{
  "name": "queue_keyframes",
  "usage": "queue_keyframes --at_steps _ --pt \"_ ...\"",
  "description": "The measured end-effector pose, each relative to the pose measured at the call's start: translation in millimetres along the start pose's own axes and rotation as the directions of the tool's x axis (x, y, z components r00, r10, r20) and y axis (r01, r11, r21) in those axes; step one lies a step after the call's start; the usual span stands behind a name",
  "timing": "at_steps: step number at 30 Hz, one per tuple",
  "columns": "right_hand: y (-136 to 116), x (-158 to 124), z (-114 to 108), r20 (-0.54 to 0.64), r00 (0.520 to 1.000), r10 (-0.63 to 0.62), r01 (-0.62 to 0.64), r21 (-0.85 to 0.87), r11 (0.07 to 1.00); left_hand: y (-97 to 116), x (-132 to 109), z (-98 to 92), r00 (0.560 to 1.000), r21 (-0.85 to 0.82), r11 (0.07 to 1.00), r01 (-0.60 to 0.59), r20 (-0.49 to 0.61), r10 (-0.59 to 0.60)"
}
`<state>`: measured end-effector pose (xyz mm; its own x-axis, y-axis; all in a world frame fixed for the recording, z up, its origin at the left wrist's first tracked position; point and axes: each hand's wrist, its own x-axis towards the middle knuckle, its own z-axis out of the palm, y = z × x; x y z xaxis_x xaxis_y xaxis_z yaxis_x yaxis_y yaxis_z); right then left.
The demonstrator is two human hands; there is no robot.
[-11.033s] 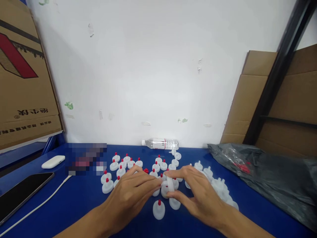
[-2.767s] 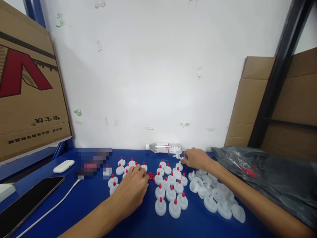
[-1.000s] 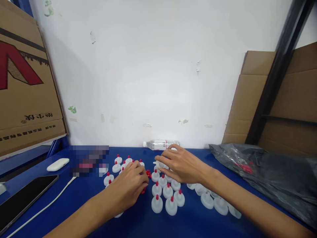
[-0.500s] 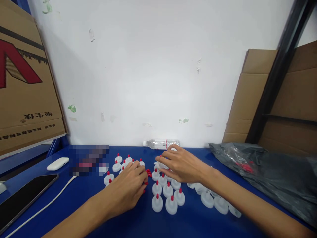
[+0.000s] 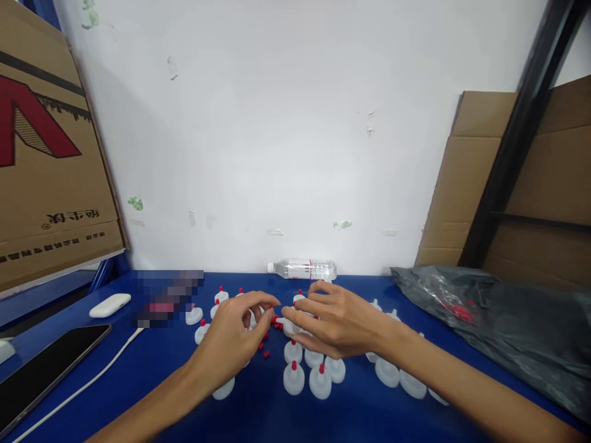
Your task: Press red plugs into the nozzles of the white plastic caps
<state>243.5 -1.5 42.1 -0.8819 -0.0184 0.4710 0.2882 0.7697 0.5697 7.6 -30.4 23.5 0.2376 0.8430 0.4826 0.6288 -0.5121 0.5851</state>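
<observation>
At the middle of the blue table (image 5: 152, 369), the white cap (image 5: 290, 327) sat pinched in the right hand (image 5: 339, 323), thumb under it and fingers curled over it, held just above the rows of caps. Right up against it, the left hand (image 5: 231, 335) hovered with thumb and forefinger bent close together, and whether anything sat between those tips could not be told. Loose red tips (image 5: 266, 353) lay scattered on the table beneath those fingers. Red-tipped caps (image 5: 293, 378) stood upright just in front of the right hand, and plain white caps (image 5: 386, 372) trailed along beside the right forearm. A water bottle (image 5: 302, 269) lay on its side against the wall, a black bag (image 5: 498, 326) slumped at the right, and a phone (image 5: 41, 363) lay far left.
</observation>
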Motion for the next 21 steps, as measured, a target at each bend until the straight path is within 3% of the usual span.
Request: queue_keyframes --at_steps 5,8,21 --pt "0.6 -0.5 1.3 -0.082 0.996 0.034 -0.037 -0.034 0.999 8.8 3.2 -5.8 0.992 -0.335 0.936 0.11 0.09 -0.084" --pt "1.5 -1.1 3.2 -0.125 0.991 0.053 -0.059 -0.041 0.997 9.1 5.1 -8.6 0.977 -0.444 0.873 0.204 0.152 -0.151" --pt "-0.3 0.1 1.1 -0.142 0.985 0.101 -0.107 -0.038 0.994 3.6 6.2 -10.5 0.962 -0.506 0.825 0.252 0.224 -0.157"
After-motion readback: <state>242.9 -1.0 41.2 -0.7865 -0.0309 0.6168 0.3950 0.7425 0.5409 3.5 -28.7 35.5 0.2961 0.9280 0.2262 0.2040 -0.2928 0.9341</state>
